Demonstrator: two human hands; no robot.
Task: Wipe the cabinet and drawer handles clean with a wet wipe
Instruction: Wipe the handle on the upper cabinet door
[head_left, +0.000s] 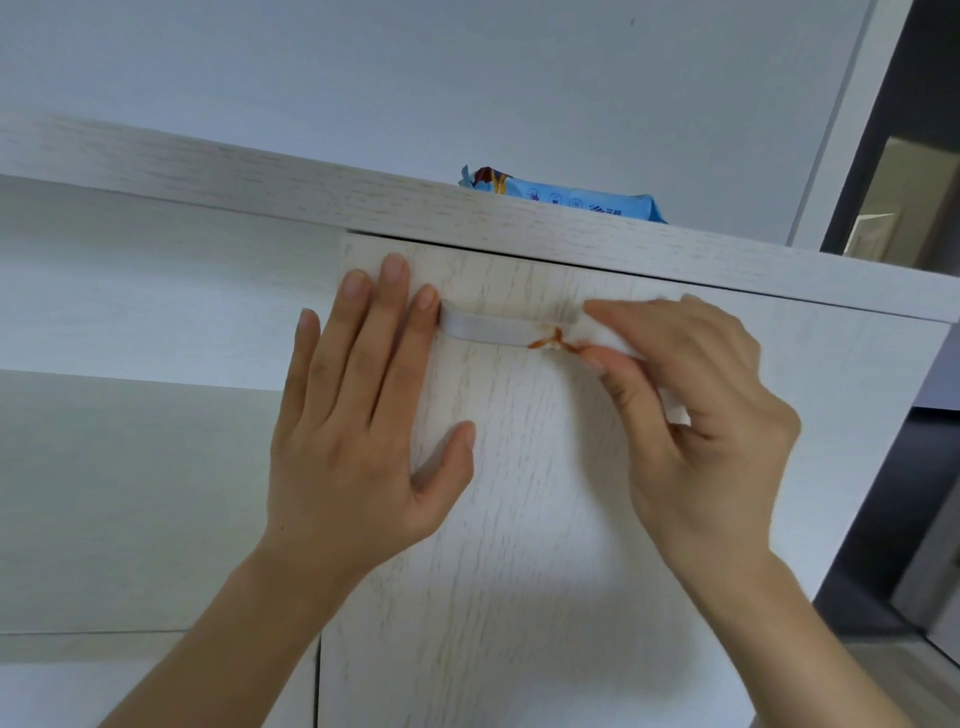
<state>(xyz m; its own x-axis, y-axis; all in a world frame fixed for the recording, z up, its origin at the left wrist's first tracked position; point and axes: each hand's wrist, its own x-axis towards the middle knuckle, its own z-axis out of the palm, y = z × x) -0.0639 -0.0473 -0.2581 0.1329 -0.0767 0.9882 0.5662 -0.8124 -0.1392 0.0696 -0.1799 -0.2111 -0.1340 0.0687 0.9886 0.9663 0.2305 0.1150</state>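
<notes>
1. Setting: pale wood-grain cabinet door (519, 519) under a matching top board (363, 202), white wall behind; a blue wipe packet (566, 200) lies on the top board.
2. Task item: white bar handle (493, 330), horizontal, near the door's upper edge.
3. Progress: left part of the handle looks clean; a reddish-brown smear (548, 340) remains near its right end, beside the wipe. Judged mid-wipe on this handle; other handles and drawers are not in view.
4. Left hand (358, 410): fingers spread flat against the door, index fingertip at the handle's left end, apparently steadying.
5. Right hand (696, 410): thumb and fingers pinch a folded white wet wipe (605, 332) around the handle's right end.
</notes>
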